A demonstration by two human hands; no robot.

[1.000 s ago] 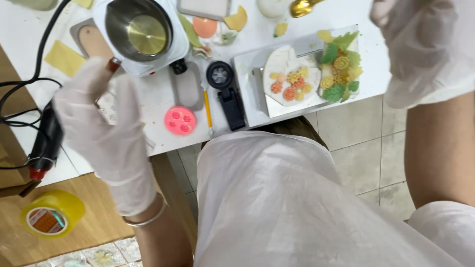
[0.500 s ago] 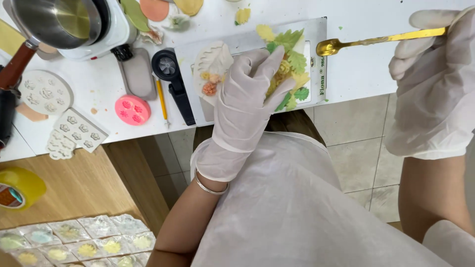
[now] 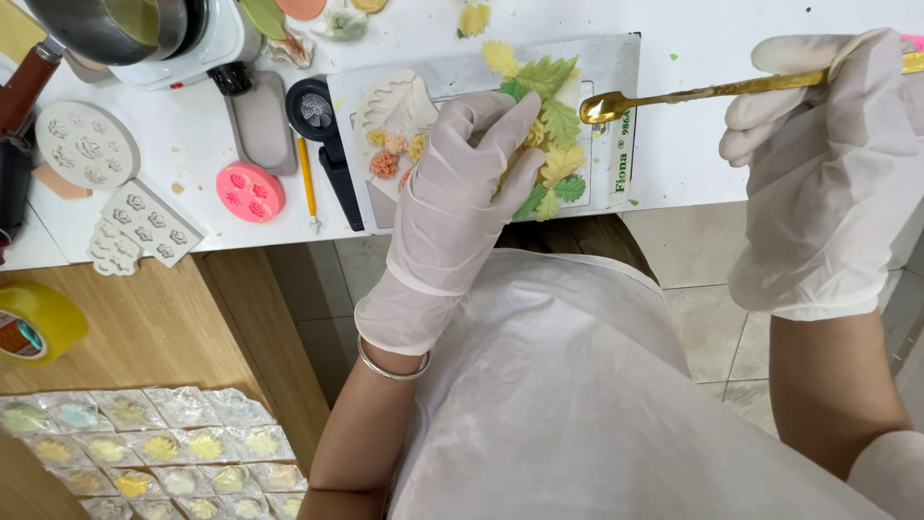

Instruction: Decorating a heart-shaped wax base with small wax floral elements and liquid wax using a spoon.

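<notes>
My left hand (image 3: 462, 193), in a white glove, rests flat over the grey mat (image 3: 616, 67) on the white table, its fingers spread over green and yellow leaf-shaped pieces (image 3: 553, 125) and small orange flower pieces (image 3: 385, 159). I cannot tell whether the fingers grip any piece. My right hand (image 3: 818, 164), also gloved, holds a gold spoon (image 3: 674, 96) by its handle. The spoon's bowl hovers just right of the leaves, above the mat.
A metal pot (image 3: 106, 24) sits on a white heater (image 3: 207, 43) at the back left. Round and rectangular white moulds (image 3: 87, 144), a pink mould (image 3: 250, 191), a black tool (image 3: 322, 130) and a yellow pencil (image 3: 308, 178) lie left of the mat. Wrapped pieces (image 3: 144, 448) and yellow tape (image 3: 34, 323) sit lower left.
My left hand moved from the left side of the table onto the mat and settled on the leaves. My right hand brought the gold spoon in towards the mat.
</notes>
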